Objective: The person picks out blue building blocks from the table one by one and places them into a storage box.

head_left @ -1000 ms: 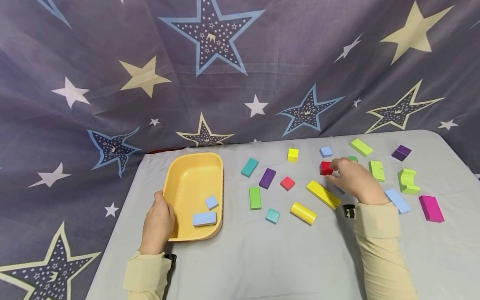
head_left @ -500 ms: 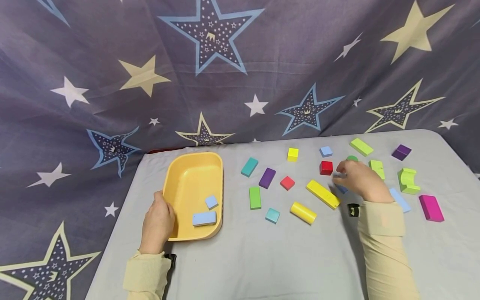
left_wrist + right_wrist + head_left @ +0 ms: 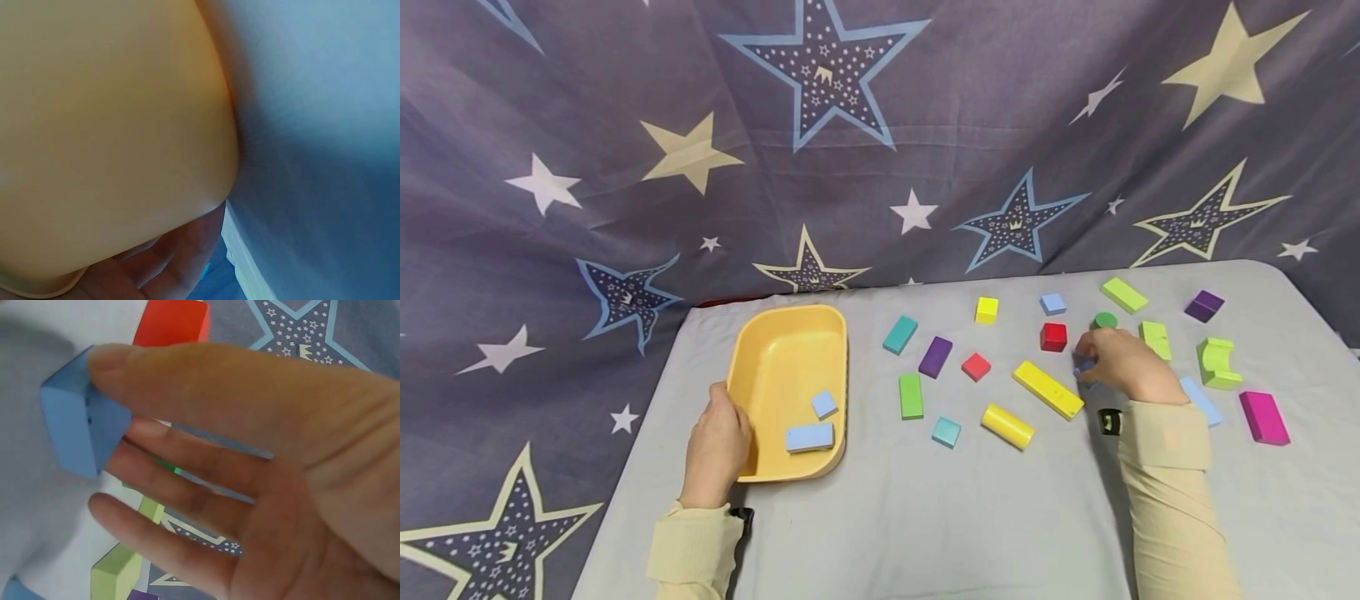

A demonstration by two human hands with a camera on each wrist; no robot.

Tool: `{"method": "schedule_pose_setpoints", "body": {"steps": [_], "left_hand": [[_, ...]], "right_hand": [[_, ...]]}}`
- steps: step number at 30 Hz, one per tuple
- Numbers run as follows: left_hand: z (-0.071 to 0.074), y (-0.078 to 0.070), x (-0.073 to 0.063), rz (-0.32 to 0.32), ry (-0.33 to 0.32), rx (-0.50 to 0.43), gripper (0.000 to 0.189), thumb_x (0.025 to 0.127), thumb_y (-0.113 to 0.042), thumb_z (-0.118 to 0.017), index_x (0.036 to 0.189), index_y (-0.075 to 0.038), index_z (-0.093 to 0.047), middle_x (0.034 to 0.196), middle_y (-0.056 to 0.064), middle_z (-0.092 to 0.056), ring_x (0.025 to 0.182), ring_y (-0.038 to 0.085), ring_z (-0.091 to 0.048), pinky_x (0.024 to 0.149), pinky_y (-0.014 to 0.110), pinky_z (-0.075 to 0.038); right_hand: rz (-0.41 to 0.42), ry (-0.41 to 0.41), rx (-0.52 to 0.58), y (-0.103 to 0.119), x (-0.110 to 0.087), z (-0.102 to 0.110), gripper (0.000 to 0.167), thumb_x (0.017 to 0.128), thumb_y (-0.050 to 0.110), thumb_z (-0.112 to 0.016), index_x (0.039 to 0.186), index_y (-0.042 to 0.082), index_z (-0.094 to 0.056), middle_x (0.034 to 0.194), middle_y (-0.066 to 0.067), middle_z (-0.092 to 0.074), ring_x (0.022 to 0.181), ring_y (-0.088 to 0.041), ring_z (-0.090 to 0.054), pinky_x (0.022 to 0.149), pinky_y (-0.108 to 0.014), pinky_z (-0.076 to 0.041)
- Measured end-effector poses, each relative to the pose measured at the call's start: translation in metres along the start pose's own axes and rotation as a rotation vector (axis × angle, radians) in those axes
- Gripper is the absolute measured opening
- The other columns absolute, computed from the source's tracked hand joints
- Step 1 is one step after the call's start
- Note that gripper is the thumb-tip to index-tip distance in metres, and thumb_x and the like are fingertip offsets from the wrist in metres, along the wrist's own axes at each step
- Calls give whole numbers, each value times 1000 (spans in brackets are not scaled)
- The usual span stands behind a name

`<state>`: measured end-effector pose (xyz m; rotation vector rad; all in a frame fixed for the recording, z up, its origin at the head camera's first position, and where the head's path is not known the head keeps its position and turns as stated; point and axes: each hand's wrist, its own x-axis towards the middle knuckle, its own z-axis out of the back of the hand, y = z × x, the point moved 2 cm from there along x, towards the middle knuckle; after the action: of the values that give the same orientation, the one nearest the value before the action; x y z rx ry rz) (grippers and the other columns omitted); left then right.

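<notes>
Right wrist view, and it's all about the pinch: the right grip [image 3: 281,506] has the blue block [image 3: 70,428] between thumb and fingers [image 3: 187,490], the lowest finger spread away from it. Whether the block is clear of the worktop [image 3: 910,533] I can't tell, but it looks tilted. From over here it sits right of centre, closer to the worktop's far edge than its near one, with the red cube [image 3: 1054,337] just off to the far left, the yellow bar [image 3: 1048,389] just left and nearer, the green piece [image 3: 1104,320] right behind the grip. Tight quarters! Straight up first, I'd say, before any sideways swing, or those neighbours could get knocked. And look at that thumb, up at a corner of the block: a touch lower, squarer to the fingers, and the block should be less apt to twist. Over by the worktop's left edge, the left grip [image 3: 718,442] pinches the tray [image 3: 775,367] by its left side, a long blue block [image 3: 809,437] and a small blue block [image 3: 823,405] lying inside. Holding that tray steady looks like the right call.
</notes>
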<state>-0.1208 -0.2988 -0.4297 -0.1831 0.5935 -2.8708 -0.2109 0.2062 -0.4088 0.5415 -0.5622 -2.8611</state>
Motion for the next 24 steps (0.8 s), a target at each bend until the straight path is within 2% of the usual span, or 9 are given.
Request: {"method": "schedule_pose_setpoints", "body": {"steps": [6, 24], "left_hand": [[-1, 1, 1, 3, 3, -1, 40, 101, -6, -33, 137, 13, -34, 99, 39, -61, 82, 54, -63, 68, 61, -47], [-1, 2, 1, 3, 5, -4, 41, 102, -7, -33, 137, 12, -33, 99, 39, -62, 81, 53, -63, 69, 61, -48]], "right_hand": [[18, -5, 5, -2, 3, -1, 30, 76, -2, -80, 104, -8, -71, 96, -21, -68, 87, -34, -62, 84, -53, -53], [57, -26, -11, -1, 4, -1, 22, 78, -1, -79, 99, -8, -74, 96, -21, -73, 87, -35, -66, 80, -50, -55]]}}
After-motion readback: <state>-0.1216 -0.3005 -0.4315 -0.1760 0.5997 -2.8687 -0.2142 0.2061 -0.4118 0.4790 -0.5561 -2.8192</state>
